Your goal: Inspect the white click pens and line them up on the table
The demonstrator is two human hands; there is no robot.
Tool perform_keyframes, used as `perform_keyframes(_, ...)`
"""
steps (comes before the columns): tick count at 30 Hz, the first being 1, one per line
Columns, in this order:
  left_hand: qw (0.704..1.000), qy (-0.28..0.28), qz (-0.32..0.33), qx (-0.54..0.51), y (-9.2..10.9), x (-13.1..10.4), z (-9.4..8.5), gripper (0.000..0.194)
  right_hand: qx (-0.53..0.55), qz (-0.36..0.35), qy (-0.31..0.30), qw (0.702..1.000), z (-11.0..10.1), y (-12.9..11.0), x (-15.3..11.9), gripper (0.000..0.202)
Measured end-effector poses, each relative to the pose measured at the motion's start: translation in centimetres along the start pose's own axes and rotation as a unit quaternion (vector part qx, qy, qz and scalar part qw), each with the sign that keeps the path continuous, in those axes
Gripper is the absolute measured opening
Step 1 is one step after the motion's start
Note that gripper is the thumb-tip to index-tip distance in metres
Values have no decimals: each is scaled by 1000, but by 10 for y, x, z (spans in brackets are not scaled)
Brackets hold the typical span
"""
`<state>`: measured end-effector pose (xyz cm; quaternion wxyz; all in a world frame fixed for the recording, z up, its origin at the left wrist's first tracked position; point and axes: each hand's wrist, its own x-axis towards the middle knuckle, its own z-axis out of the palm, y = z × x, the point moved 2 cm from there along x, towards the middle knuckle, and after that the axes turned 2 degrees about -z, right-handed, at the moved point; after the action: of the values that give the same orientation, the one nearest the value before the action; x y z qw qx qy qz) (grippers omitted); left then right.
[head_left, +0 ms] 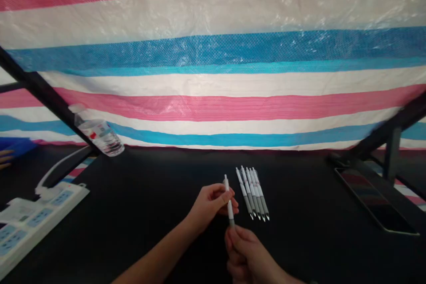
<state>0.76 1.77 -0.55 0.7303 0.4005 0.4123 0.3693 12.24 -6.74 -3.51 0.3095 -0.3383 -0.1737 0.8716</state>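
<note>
Between my two hands is a white pen (230, 209) with a grey grip, held upright with its clicker end pointing away from me. My left hand (213, 204) pinches the white barrel near the top, thumb on the near side. Lower down, the fingers of my right hand (244, 250) close round the grey grip and hide the tip. Just right of my hands, several matching pens (253, 193) lie side by side on the black table (159, 195), tips toward me.
A white power strip (43, 222) with a plugged-in cable lies at the left. Behind it a water bottle (103, 135) stands by a dark slanting bar. A phone (376, 202) lies at the right by another bar. Striped sheeting (213, 106) hangs behind. A person's fingers (5, 158) show at far left near a blue tray (20, 145).
</note>
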Motion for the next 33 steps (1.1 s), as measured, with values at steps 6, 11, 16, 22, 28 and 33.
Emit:
perform_keyframes(6, 1000, -1, -3, -6, 2, 3, -1, 45, 38, -59, 4, 998, 6, -2, -2, 65)
perform_keyframes(11, 999, 9, -20, -45, 3, 8, -8, 54, 102, -59, 5, 993, 2, -8, -2, 49)
perform_keyframes(16, 999, 4, -16, -48, 2, 9, -8, 55, 94, -64, -22, 993, -4, -8, -2, 44)
perform_keyframes(22, 999, 4, -8, -44, 1, 9, -8, 54, 74, -69, -27, 995, -2, -9, -4, 43)
perform_keyframes(28, 999, 5, -1, -35, 3, 8, -8, 54, 65, -65, -25, 995, -1, -7, -4, 47)
perform_keyframes(33, 1000, 2, 1, -31, 2, 8, -9, 51, 65, -50, -28, 996, -3, -5, -3, 52)
